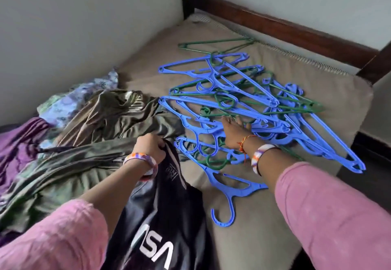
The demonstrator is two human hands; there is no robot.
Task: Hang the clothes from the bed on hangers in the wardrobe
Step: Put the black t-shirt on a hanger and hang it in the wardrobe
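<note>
Closest to me, along the bottom edge of the frame, I see two pink sleeves (330, 216), one entering from the lower left and one from the lower right, both forearms reaching up toward the middle of the picture. Between them hangs a dark shirt (160, 216) with white lettering, its lower part filling the bottom centre. My left hand (151, 146) sits just left of centre, knuckles up and fingers curled down, pinching the top edge of that shirt; a striped bangle (146, 161) rings the wrist. My right hand (233, 128) lies a little right of centre with its palm down and fingers stretched forward, resting on the pile of hangers (243, 104); the fingertips are lost among the plastic, so I cannot tell whether they hook around one. That wrist carries a thread band and another bangle. The hangers, mostly blue with a few green, sprawl across the centre and right of the frame on a tan bedcover (254, 238). An olive garment (101, 121), a floral cloth (84, 98) and a purple cloth (19, 142) lie heaped at the left, against the pale wall. A dark wooden bed frame (275, 24) crosses the upper right.
</note>
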